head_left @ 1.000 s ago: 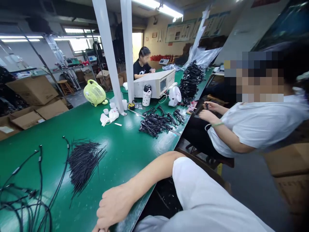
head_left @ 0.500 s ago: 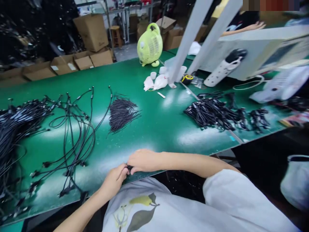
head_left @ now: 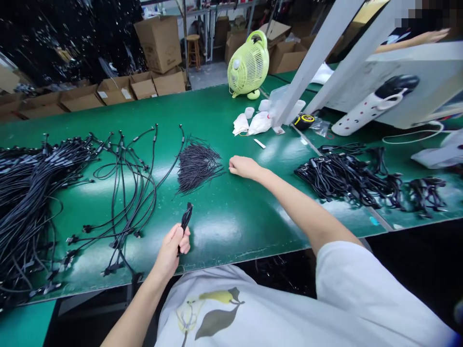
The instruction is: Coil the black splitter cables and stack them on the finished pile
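Note:
My left hand point(head_left: 174, 245) is closed around a folded black cable point(head_left: 186, 216), whose coiled end stands up above the fist, over the table's front edge. My right hand point(head_left: 244, 166) reaches out over the table with its fingers pressed together, just right of a pile of thin black wire ties point(head_left: 198, 166). Whether a tie is pinched in those fingers is too small to make out. Left of the pile, several loose black cables point(head_left: 125, 193) with plugs lie spread out. A thick heap of long cables point(head_left: 34, 188) fills the left side.
Bundled cables point(head_left: 343, 176) lie on the green table point(head_left: 152, 108) at right. Behind stand a green fan point(head_left: 249, 65), white metal posts point(head_left: 318, 60), a tape measure point(head_left: 304, 120) and a spotted bottle point(head_left: 361, 113). Cardboard boxes point(head_left: 116, 90) line the far edge. A person's arm point(head_left: 412, 41) shows at upper right.
My hands have parted from together at the table's front edge. My right hand has moved forward to the wire ties; my left has raised the folded cable. The camera view has shifted left.

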A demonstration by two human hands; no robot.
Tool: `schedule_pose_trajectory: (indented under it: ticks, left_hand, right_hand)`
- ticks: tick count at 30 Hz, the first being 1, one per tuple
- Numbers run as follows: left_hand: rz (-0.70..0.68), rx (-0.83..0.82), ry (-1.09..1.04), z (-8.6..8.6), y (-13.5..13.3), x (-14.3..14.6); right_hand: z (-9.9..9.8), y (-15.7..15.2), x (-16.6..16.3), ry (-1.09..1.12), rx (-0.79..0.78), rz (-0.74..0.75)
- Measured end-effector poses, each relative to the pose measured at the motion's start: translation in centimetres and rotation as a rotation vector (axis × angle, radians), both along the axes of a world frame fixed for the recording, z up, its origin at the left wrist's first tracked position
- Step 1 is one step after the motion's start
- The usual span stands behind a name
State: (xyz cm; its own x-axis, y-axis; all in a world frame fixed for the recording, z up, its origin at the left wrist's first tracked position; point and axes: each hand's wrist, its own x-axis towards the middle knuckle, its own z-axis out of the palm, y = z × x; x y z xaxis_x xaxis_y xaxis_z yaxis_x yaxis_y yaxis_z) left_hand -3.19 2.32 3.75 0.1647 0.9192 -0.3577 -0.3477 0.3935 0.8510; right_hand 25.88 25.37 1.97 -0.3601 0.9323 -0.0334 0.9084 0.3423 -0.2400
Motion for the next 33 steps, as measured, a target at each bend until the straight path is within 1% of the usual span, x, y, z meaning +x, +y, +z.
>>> schedule_pose_trajectory:
  ticks: [2, 5, 9, 12, 15, 17, 21, 24, 29, 31, 33]
  left_hand:
    - [0.021, -0.010, -0.034, -0.2, 0.1, 0.1]
    - [-0.007, -0.024, -0.072, -0.3, 0.4, 0.8]
    - [-0.047, -0.025, -0.079, 0.2, 0.0, 1.6]
    - [-0.001, -0.020, -0.066, 0.5, -0.5, 1.0]
    - [0.074, -0.036, -0.076, 0.6, -0.8, -0.1]
    - [0.087, -0.049, -0.093, 0.4, -0.7, -0.4]
    - [0.034, -0.055, -0.118, 0.3, -0.3, 0.3]
    - [-0.001, -0.038, -0.123, 0.4, -0.1, 0.9]
    - [0.009, -0.036, -0.130, 0.0, -0.3, 0.8]
    - [0.002, -0.044, -0.135, -0.2, -0.3, 0.6]
    - [-0.007, -0.051, -0.142, -0.2, -0.3, 0.7]
  right_hand:
    - [0.4, -0.9, 0.2, -0.004, 0.040, -0.004]
    - [0.6, -1.3, -0.6, 0.006, 0.073, 0.038]
    - [-0.2, 0.2, -3.1, -0.009, 0.071, 0.097]
    - [-0.4, 1.2, -3.9, -0.034, 0.051, 0.148]
    - [-0.3, 0.9, -3.5, -0.040, 0.057, 0.185]
    - [-0.2, 0.4, -3.0, -0.033, 0.069, 0.179]
    - [-0.6, -0.4, -2.9, -0.022, 0.062, 0.138]
    - [-0.8, -0.5, -3.1, -0.032, 0.023, 0.143]
    - [0.1, -1.9, -2.5, 0.001, 0.022, 0.173]
    - [0.5, -2.8, -1.8, 0.042, 0.027, 0.158]
    - [0.9, -3.8, -1.1, 0.098, 0.033, 0.112]
